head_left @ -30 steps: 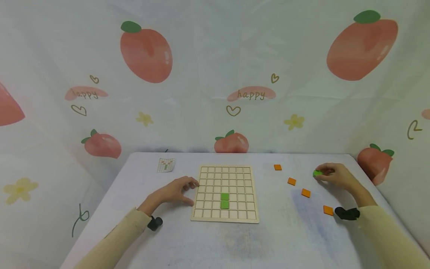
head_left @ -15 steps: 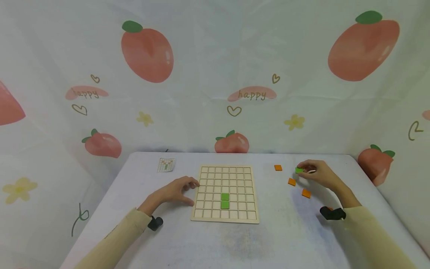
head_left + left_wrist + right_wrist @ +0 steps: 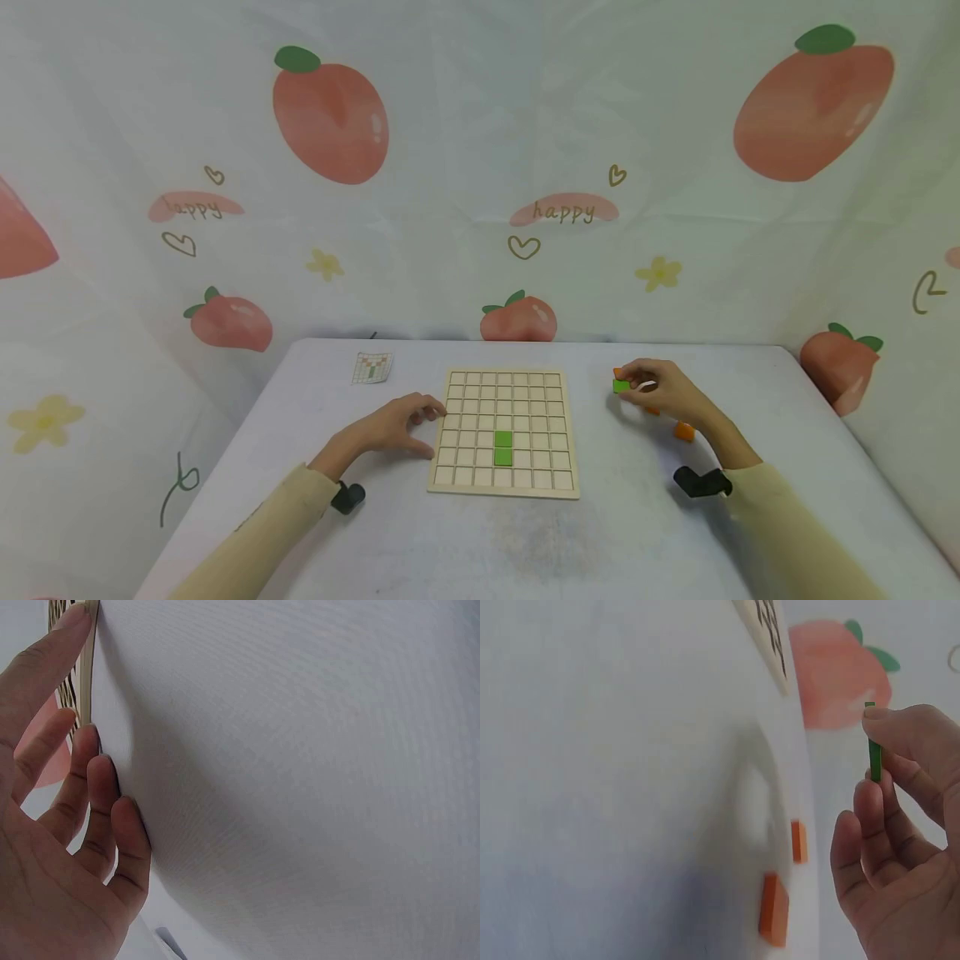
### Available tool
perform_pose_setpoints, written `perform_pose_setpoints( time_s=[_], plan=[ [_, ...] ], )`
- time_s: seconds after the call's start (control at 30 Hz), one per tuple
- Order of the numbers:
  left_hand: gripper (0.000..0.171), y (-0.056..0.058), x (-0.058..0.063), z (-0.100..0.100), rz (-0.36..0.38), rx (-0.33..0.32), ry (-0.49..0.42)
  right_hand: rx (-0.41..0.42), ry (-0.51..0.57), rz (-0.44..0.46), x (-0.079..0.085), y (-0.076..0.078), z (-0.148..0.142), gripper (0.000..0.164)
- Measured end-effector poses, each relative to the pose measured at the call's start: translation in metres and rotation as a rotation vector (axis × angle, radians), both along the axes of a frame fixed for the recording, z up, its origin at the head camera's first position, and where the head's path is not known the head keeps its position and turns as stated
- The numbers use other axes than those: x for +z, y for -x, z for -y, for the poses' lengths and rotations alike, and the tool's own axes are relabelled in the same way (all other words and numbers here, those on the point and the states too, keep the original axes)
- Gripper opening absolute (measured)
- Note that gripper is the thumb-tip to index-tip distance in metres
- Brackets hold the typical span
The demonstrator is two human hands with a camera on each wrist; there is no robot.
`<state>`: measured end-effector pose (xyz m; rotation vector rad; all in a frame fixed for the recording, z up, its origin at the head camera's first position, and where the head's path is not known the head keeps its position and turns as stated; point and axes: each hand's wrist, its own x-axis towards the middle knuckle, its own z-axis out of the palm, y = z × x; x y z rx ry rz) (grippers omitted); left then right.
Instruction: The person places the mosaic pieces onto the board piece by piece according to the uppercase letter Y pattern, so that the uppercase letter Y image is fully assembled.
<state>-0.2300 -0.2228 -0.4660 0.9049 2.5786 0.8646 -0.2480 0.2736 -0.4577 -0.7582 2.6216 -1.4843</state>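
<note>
Between thumb and fingers, my right hand [image 3: 667, 392] pinches a thin green square tile [image 3: 621, 387] above the table, right of the board. The right wrist view shows this green tile [image 3: 875, 750] edge-on at the fingertips. A wooden grid board [image 3: 465, 475] lies mid-table with two green tiles [image 3: 503, 447] in neighbouring cells of one column. My left hand [image 3: 393, 427] rests at the board's left edge, thumb and fingers spread. In the left wrist view, the left hand's [image 3: 71, 825] thumb and a fingertip touch the board's side [image 3: 87, 667].
Orange tiles lie right of the board; one orange tile [image 3: 684, 432] shows plainly, while others are partly covered by my right hand. A small paper card [image 3: 372, 367] with a coloured grid pattern lies at the back left. A peach-printed curtain [image 3: 450, 167] hangs behind the table.
My right hand has carried the green tile leftward from the table's far right, towards the board, passing over the orange tiles. The left hand has stayed at the board's edge.
</note>
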Motion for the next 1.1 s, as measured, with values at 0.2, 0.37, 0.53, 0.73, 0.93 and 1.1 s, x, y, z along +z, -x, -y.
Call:
perform_pose_setpoints(
  time_s=[0.2, 0.37, 0.53, 0.73, 0.93, 1.1],
  plan=[
    [0.061, -0.002, 0.003, -0.002, -0.004, 0.014, 0.023, 0.071, 0.029, -0.023, -0.004, 0.000, 0.030, 0.023],
    [0.061, -0.004, 0.006, -0.002, 0.000, 0.016, 0.025, 0.105, 0.050, 0.009, -0.008, -0.001, 0.058, 0.023],
    [0.061, -0.004, 0.006, -0.003, -0.003, 0.007, 0.020, 0.125, 0.046, 0.032, -0.013, -0.001, 0.082, 0.024],
    [0.061, -0.003, 0.006, -0.003, -0.007, 0.013, 0.027, 0.156, 0.060, 0.022, -0.017, -0.001, 0.107, 0.024],
    [0.061, -0.002, 0.005, -0.002, -0.001, 0.012, 0.028, 0.181, 0.051, 0.017, -0.019, -0.001, 0.132, 0.024],
    [0.061, -0.002, 0.006, -0.003, -0.011, 0.002, 0.020, 0.197, 0.046, 0.004, -0.018, -0.002, 0.148, 0.023]
  ],
)
